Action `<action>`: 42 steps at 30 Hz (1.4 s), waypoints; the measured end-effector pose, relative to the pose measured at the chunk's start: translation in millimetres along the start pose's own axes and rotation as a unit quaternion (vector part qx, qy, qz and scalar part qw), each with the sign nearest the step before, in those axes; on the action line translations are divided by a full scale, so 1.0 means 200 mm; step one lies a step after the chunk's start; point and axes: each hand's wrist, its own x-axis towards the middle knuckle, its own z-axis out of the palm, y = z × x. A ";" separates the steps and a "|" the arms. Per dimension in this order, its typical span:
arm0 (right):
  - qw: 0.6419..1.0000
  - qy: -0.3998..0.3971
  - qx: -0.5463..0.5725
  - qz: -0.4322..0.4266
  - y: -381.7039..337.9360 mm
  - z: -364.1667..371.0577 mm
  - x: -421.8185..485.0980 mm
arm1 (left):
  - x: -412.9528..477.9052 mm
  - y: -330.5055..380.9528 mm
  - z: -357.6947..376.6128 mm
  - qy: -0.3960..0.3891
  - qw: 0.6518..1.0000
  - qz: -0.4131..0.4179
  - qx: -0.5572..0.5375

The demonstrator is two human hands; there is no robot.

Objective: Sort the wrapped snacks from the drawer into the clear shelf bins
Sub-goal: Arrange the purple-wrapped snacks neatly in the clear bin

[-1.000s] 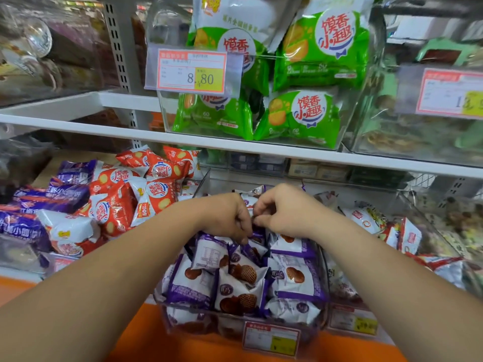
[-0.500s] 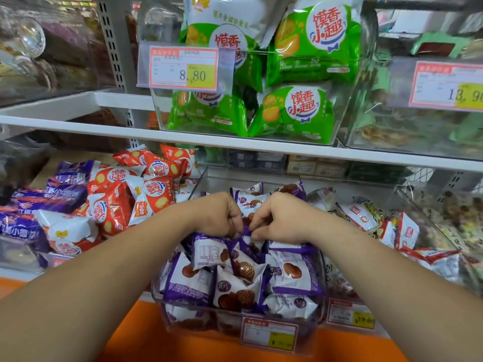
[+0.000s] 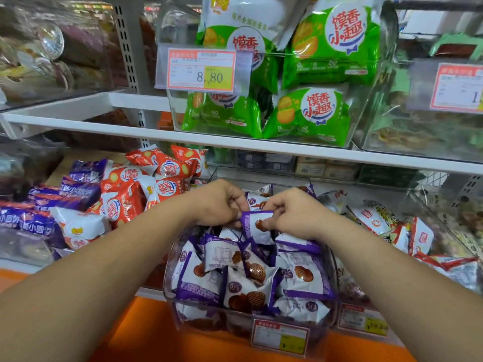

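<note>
"Head view: where's the packet?"
"Just above the clear bin [image 3: 168, 280]. My right hand [image 3: 292, 215] pinches a purple-and-white snack packet [image 3: 254, 232] with curled fingers and thumb; my left hand [image 3: 217, 205] pinches its left edge."

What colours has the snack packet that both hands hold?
The snack packet is white with purple edges; head view.

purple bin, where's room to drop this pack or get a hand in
Front of the bin is heaped to the rim with purple packs. Sparsest is the back, beyond the left hand and right hand pinching the held pack. The red pile on the left is crowded; the orange ledge below is bare.
</note>
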 end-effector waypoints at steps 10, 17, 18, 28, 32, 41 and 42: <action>0.991 0.063 0.111 0.047 -0.01 0.00 -0.04 | -0.01 -0.02 0.01 0.046 0.998 0.003 -0.048; 0.990 0.033 0.135 0.034 -0.01 -0.03 -0.05 | -0.02 -0.03 -0.02 0.032 0.998 0.054 -0.030; 0.990 0.025 0.137 0.020 -0.02 -0.03 -0.06 | -0.03 -0.03 -0.01 0.037 0.996 0.058 -0.048; 0.985 -0.057 0.153 -0.054 -0.03 -0.04 -0.12 | -0.11 0.00 0.00 0.099 0.984 0.014 -0.147; 0.981 0.093 0.166 -0.024 -0.03 -0.03 -0.08 | -0.10 -0.02 -0.02 0.110 0.984 0.035 -0.137; 0.980 0.012 0.195 -0.036 0.00 -0.03 -0.08 | -0.11 0.05 0.02 0.051 0.973 0.077 -0.210; 0.980 0.026 0.193 -0.033 0.00 -0.03 -0.07 | -0.11 0.06 0.02 0.050 0.976 0.076 -0.199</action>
